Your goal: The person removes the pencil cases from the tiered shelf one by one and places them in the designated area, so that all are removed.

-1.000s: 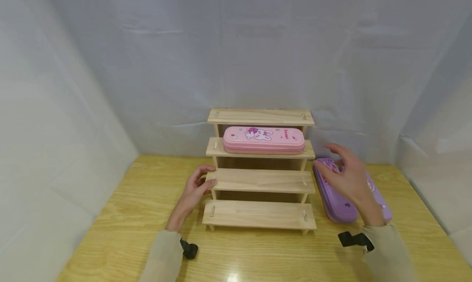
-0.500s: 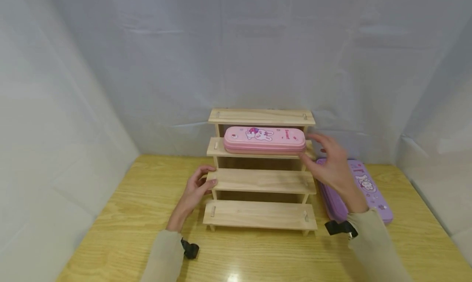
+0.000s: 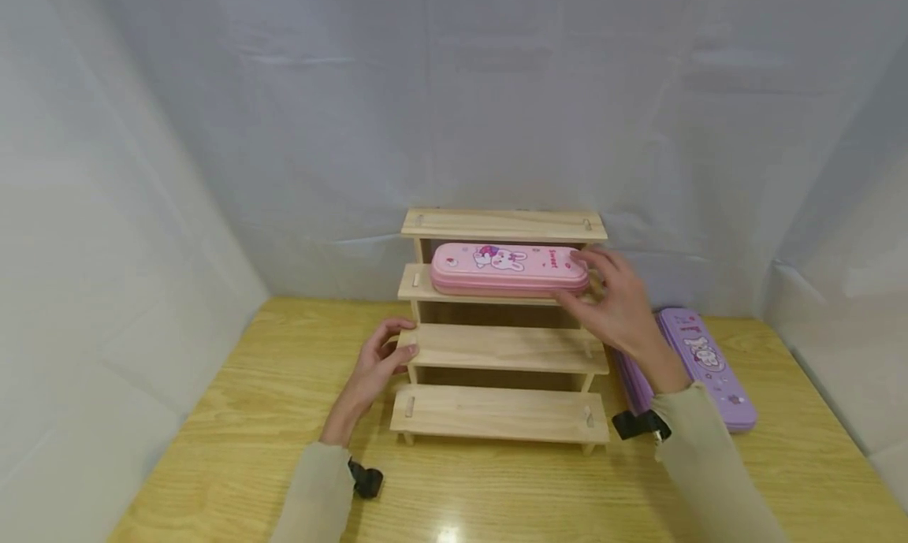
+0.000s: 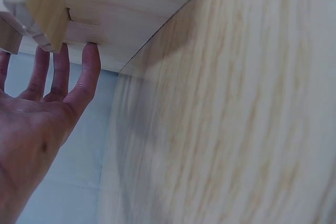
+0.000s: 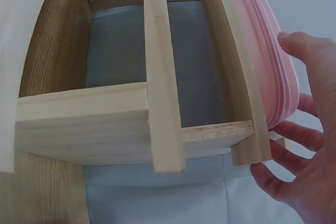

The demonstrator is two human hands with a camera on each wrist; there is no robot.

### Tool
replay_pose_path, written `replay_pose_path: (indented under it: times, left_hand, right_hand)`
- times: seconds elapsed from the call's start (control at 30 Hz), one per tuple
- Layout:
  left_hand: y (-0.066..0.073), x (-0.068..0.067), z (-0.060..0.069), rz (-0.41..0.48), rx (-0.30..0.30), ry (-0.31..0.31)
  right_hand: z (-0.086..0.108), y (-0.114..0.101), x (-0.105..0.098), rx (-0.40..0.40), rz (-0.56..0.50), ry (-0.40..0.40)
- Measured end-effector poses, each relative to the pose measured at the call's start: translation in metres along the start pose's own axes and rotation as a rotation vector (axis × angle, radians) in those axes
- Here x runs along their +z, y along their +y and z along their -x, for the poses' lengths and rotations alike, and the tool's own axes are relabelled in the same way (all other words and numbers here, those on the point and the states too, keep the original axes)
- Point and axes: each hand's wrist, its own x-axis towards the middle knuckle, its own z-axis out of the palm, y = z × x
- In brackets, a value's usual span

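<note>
A pink pencil case (image 3: 507,269) with a rabbit print lies lengthwise on the second board from the top of a wooden step shelf (image 3: 500,346). My right hand (image 3: 617,303) holds the right end of the case, thumb at its front and index finger over the top. In the right wrist view, the thumb touches the case's zipped side, and the other fingers reach past its end near the shelf. My left hand (image 3: 372,366) grips the shelf's left side, thumb on a lower board; in the left wrist view its fingertips (image 4: 90,51) touch the side panel.
A purple pencil case (image 3: 712,370) lies aslant on the wooden table (image 3: 284,464), right of the shelf. Another purple case (image 3: 637,381) beside it is partly hidden by my right arm. Pale sheeting (image 3: 511,94) hangs behind and at both sides.
My right hand has moved left and up from over the purple cases to the pink case's right end. My left hand stays on the shelf.
</note>
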Motion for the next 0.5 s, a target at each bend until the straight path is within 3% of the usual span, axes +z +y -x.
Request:
replay_pose_path:
  times: [0.3, 0.5]
  left_hand:
    - [-0.0004, 0.0007, 0.0001, 0.002, 0.0, 0.01]
    - [-0.0002, 0.0016, 0.0003, 0.004, -0.01, 0.015]
  right_hand:
    - [-0.0058, -0.0008, 0.0005, 0.063, 0.028, -0.074]
    - [-0.0046, -0.0031, -0.0014, 0.063, 0.005, -0.1]
